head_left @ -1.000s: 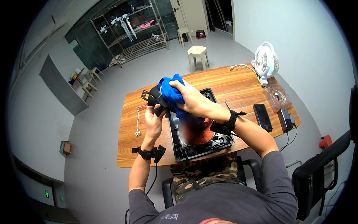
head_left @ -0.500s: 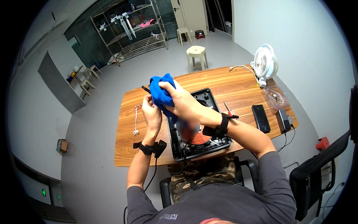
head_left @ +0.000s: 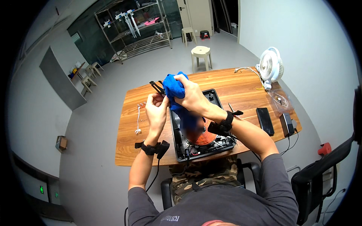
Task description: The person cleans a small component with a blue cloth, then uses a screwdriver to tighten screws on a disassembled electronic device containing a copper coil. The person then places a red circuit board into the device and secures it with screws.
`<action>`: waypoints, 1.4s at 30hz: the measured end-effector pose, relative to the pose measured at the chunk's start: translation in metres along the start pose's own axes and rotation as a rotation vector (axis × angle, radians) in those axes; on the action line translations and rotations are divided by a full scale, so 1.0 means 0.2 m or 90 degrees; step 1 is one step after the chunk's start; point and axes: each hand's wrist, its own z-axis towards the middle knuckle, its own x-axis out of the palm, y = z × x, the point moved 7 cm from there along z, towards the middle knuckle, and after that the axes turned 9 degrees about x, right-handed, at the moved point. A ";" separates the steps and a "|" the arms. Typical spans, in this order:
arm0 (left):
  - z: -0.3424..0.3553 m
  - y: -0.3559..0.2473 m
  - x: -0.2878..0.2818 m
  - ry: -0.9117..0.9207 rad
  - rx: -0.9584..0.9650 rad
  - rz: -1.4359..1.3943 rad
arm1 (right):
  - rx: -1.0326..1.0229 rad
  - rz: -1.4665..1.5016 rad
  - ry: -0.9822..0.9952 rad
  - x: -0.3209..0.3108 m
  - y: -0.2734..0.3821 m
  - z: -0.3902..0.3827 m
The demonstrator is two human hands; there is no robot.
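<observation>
My right hand is closed around a bunched blue cloth, with part of it hanging down. My left hand pinches a thin black part whose forked end sticks out beyond the fingers, beside the cloth. Both hands are raised over the far left side of an opened black appliance housing, which looks like an induction cooker. Inside it lies a round orange-red coil with wiring around it. A blurred patch and the hanging cloth hide part of the coil.
Right of the housing, a screwdriver is partly hidden by my right forearm. A black phone, a black box with cables and a white fan stand further right. A white cable lies at left; a stool stands beyond the table.
The cloth and my right hand have shifted right, and the cloth now hangs lower. More of the black part shows above my left hand, which has moved slightly right. The view has shifted a little.
</observation>
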 end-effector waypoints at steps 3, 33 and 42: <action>0.04 0.02 -0.02 -0.025 0.044 0.052 | -0.015 0.006 -0.002 -0.03 0.03 0.01; 0.01 -0.23 0.09 0.042 0.205 0.355 | 0.081 -0.006 -0.029 -0.05 -0.09 -0.01; 0.02 -0.21 0.01 0.063 0.237 0.400 | 0.090 0.199 -0.040 -0.21 -0.21 0.08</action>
